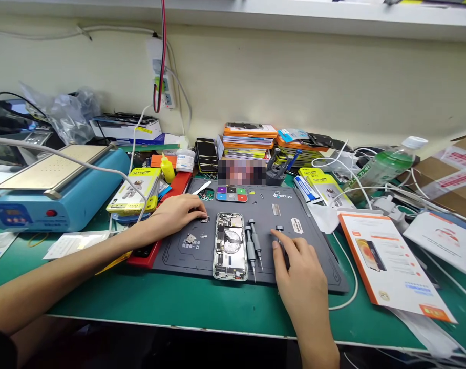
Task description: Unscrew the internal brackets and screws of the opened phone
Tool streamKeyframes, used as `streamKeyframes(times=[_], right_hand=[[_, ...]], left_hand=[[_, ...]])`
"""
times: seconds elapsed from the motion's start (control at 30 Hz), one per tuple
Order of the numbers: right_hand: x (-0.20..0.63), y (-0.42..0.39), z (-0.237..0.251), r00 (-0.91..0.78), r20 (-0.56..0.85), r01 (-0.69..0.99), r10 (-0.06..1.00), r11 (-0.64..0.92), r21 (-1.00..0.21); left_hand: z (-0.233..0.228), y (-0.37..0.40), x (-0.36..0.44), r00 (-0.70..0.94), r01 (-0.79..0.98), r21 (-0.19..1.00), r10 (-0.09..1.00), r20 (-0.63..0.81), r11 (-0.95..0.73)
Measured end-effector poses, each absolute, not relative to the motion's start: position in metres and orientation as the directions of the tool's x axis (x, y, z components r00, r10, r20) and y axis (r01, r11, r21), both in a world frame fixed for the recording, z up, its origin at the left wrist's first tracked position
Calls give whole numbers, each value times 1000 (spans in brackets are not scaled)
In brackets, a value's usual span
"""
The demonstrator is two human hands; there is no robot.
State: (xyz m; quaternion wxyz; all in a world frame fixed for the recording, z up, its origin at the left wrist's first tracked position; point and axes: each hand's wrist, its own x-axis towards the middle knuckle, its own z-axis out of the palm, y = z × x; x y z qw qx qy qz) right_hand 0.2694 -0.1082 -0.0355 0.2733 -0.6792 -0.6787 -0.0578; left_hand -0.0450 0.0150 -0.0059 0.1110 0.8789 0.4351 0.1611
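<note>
Left hand (185, 211): bunching fingertips at small component (205, 220), left of opened phone (232, 251); firm pinch unclear; apparently handling parts, calling for light precision.
Opened phone: lying flat on matte grey mat (261, 207), showing shiny rounded coil.
Screwdrivers (250, 243): resting just right of opened phone, tapering to thin points.
Right hand (301, 259): farther right of opened phone, parting thumb and forefinger around partly hidden screwdriver (279, 227); grip unclear.

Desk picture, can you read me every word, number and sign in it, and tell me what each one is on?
"BATTERY": left yellow box
"BATTERY": right yellow box
"WKTOO": grey mat, beside a logo
Too small or blurred: other mat writing, and print on the white-and-orange box, blue machine and bottle.
</note>
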Motion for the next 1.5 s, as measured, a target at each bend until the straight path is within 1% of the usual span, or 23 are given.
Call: streamKeyframes(times=[0.23, 0.4, 0.77, 1.0, 1.1, 1.23, 1.33, 1.5], right_hand=[[271, -108, -36, 71, 453, 955, 889, 71, -289], [271, -108, -38, 68, 460, 955, 885, 76, -286], [273, -106, -37, 50, 463, 961, 885, 83, -264], [273, -106, -38, 50, 468, 955, 882, 95, -280], [273, -107, -38, 54, 470, 953, 881, 95, -287], [272, -107, -37, 57, 458, 952, 887, 90, -293], [271, -108, -36, 57, 451, 950, 891, 90, -298], [269, -109, -36, 67, 451, 948, 890, 84, -307]], left_hand=[[-11, 24, -38, 635, 694, 258, 741, 219, -672], [-16, 27, -43, 631, 687, 266, 737, 243, -676], [-16, 24, -44, 553, 740, 286, 793, 257, -609], [-11, 18, -41, 503, 787, 246, 819, 275, -565], [-3, 10, -43, 502, 806, 204, 824, 265, -556], [7, 1, -47, 530, 810, 165, 823, 202, -562], [9, -2, -48, 546, 805, 167, 821, 165, -569], [13, -12, -44, 541, 799, 207, 825, 165, -565]])
